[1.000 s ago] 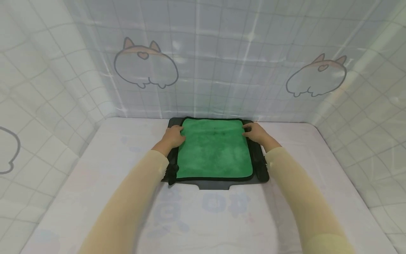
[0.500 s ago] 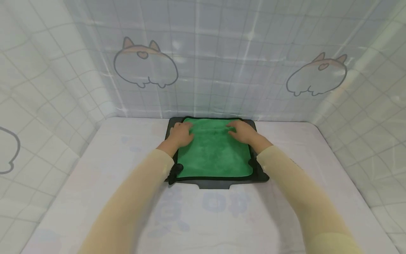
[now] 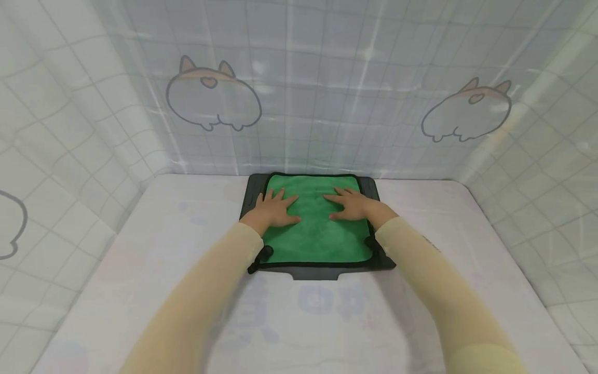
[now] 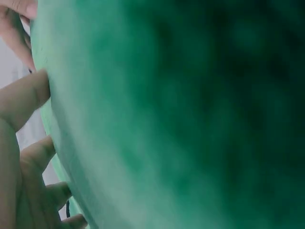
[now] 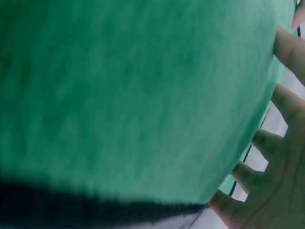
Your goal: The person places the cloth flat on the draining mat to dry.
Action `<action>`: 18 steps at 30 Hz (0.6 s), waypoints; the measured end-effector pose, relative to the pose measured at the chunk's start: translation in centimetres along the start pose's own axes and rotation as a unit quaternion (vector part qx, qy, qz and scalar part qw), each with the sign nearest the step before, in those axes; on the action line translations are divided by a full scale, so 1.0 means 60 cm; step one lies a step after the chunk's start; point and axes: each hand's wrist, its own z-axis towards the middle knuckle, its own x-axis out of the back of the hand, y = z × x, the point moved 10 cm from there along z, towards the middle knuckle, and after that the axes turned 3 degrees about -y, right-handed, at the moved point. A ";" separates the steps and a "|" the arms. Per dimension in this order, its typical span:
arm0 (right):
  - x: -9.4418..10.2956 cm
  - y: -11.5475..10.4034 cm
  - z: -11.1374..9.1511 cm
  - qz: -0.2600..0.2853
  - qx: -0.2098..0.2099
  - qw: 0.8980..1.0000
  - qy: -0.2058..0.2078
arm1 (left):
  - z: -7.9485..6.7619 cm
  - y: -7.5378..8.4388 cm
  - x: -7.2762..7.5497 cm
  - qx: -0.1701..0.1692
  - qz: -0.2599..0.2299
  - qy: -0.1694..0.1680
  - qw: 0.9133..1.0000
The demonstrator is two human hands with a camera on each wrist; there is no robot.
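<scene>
A green cloth [image 3: 317, 239] with a black border lies flat on a dark grey board [image 3: 315, 274] at the back of the table. My left hand [image 3: 274, 210] rests on the cloth's left half, fingers spread and straight. On the right half lies my right hand [image 3: 351, 205], its fingers likewise spread, pointing inward. In the left wrist view the fingertips [image 4: 40, 88] touch the plush green surface, and part of the other hand shows at the top corner. The right wrist view has the fingertips [image 5: 286, 98] against the cloth, with its dark border along the bottom.
The board stands on a white printed table cover [image 3: 303, 327]. A white, grid-patterned sheet [image 3: 327, 104] with cartoon animal drawings rises directly behind it. Similar grid sheets [image 3: 60, 218] stand along both sides. Black wrist gear [image 3: 263, 254] sits under the left forearm.
Both hands have left the cloth's upper side edges and moved inward and slightly toward me over it. Their fingers have spread out flat. The cloth and board have stayed in place.
</scene>
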 end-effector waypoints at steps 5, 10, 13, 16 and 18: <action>-0.003 0.010 -0.007 0.009 0.004 1.000 -0.021 | -0.006 -0.008 -0.001 -0.004 -0.007 -0.022 1.000; 0.031 0.015 -0.005 0.065 0.011 0.997 0.033 | -0.001 -0.018 0.023 -0.005 -0.027 0.016 0.999; 0.059 0.023 0.001 0.078 -0.004 0.993 0.084 | 0.007 -0.023 0.038 0.003 -0.024 0.049 0.999; 0.069 0.032 0.011 0.064 -0.027 0.992 0.105 | 0.017 -0.025 0.043 0.013 -0.025 0.056 0.998; 0.065 0.040 0.020 0.044 -0.048 0.993 0.103 | 0.023 -0.026 0.043 0.022 -0.026 0.057 0.998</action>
